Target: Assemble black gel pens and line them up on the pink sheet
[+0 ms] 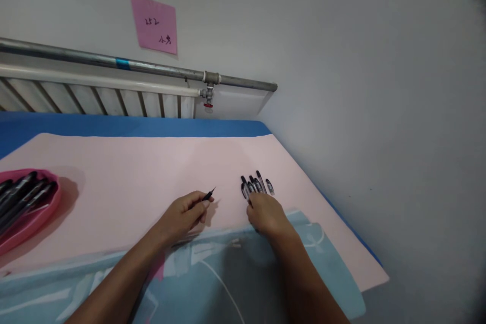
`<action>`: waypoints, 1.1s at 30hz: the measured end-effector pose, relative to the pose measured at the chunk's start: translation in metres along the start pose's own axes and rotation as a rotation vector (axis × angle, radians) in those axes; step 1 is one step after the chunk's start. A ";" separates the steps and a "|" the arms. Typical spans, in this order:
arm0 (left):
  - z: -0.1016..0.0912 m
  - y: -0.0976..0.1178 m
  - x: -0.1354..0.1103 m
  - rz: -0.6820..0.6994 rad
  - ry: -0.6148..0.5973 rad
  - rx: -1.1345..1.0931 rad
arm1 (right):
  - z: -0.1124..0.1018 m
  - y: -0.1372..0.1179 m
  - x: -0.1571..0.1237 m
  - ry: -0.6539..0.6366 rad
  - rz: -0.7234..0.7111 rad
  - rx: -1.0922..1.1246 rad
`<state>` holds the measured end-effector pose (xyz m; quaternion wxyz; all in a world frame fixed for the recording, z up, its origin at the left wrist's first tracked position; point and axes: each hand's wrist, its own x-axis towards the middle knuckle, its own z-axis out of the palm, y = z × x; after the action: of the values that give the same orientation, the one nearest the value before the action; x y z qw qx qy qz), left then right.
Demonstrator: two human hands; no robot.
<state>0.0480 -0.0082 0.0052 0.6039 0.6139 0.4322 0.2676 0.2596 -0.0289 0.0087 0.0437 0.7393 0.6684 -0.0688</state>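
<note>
My left hand [190,212] is closed around an uncapped black pen [207,196], its thin point directed up and to the right. Most of the barrel is hidden by the fingers. To the right, my right hand [266,212] reaches down at the near end of a group of black and clear pen caps [255,182] lying on the pink sheet [152,172]. Its fingers are curled in, and whatever they pinch is hidden behind the hand. One pen cap [270,186] lies a little apart on the right side of the group.
A pink basket [56,202] with several black pens [23,195] stands at the left edge. Blue cloth or film [182,283] covers the table's front. A wall [379,136] borders the right side; a radiator [132,104] and pipe [163,68] run along the back.
</note>
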 end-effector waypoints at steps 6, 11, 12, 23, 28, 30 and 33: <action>0.000 -0.001 0.000 0.006 -0.006 0.003 | 0.006 -0.005 -0.004 0.019 -0.079 0.009; 0.000 -0.001 0.000 0.031 -0.032 0.031 | 0.002 -0.012 -0.005 0.177 -0.159 0.567; 0.000 -0.001 0.000 0.038 -0.054 0.048 | 0.001 -0.014 -0.005 0.176 -0.189 0.745; 0.002 -0.001 -0.003 0.090 -0.210 0.149 | -0.002 -0.023 -0.009 0.044 -0.352 1.335; 0.002 -0.001 -0.004 0.078 -0.226 0.124 | -0.004 -0.023 -0.009 0.132 -0.318 1.332; 0.002 -0.002 -0.003 0.081 -0.232 0.122 | -0.005 -0.023 -0.010 0.117 -0.325 1.303; 0.002 -0.005 -0.003 0.096 -0.243 0.130 | -0.005 -0.025 -0.011 0.064 -0.365 1.253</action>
<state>0.0473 -0.0125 0.0009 0.5974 0.6995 0.3423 0.1912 0.2339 -0.0367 0.0163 -0.4277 0.5010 0.6176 -0.4298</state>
